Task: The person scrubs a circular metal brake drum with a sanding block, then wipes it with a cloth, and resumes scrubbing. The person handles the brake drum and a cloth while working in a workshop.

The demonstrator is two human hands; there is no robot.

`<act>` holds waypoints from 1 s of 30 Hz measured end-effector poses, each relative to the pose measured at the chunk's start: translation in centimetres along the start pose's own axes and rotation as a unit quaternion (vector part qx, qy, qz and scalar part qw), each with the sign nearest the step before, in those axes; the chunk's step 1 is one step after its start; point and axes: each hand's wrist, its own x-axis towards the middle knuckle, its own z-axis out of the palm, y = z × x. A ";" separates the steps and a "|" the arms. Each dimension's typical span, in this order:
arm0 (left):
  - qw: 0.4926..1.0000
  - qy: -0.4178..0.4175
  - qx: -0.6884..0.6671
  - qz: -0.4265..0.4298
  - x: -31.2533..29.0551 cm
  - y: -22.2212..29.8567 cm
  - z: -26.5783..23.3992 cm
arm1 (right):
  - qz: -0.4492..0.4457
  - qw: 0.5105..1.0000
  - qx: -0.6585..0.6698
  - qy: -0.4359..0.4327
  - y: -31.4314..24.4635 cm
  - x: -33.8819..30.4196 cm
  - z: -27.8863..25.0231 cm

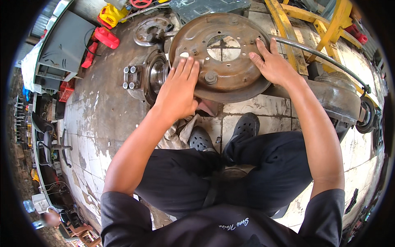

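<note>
A round, rusty brown brake backing plate [232, 78] faces up in front of me, with a large centre hole and several small bolt holes. On its lower left part my left hand [177, 90] lies with fingers stretched flat; the thumb points down past the rim. My right hand [275, 65] rests spread on the plate's right side, fingertips near the rim. Both hands are open. Left of the plate and partly under it is a greasy metal hub [154, 78] with a flange yoke [132, 77]. Another, smaller backing plate [144, 31] lies on the floor behind.
A heavy axle housing [333, 94] stands at the right, with a long metal rod [321, 53] near it. Yellow steel frames [284, 24] are behind. Cloth [177, 136] lies by my feet. A grey cabinet [66, 45], red container [108, 38] and office chair [47, 142] stand left.
</note>
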 end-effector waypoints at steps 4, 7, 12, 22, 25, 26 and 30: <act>1.000 -0.001 -0.013 0.013 -0.1 -0.6 -0.2 | 0.017 1.000 -0.019 -0.005 -0.6 0.0 -0.5; 0.999 0.004 0.041 -0.009 0.8 -0.8 0.2 | 0.017 1.000 0.003 -0.016 -0.7 0.0 -0.6; 0.999 -0.007 -0.038 0.035 -1.4 -0.2 -0.3 | 0.008 1.000 -0.006 0.004 -0.2 0.1 -0.2; 0.996 -0.003 -0.055 0.069 -1.3 -0.7 -0.3 | 0.013 1.000 -0.006 -0.004 -0.5 0.3 -0.1; 0.997 0.005 -0.023 0.069 0.2 -0.9 -0.1 | 0.026 1.000 -0.001 -0.012 -0.9 0.2 -0.4; 0.997 0.004 -0.025 0.068 0.1 -0.9 -0.2 | 0.014 1.000 0.007 -0.011 -0.9 0.2 -0.3; 0.989 -0.014 -0.114 0.096 -1.6 -0.1 -0.6 | 0.010 1.000 0.004 0.004 0.0 0.2 -0.1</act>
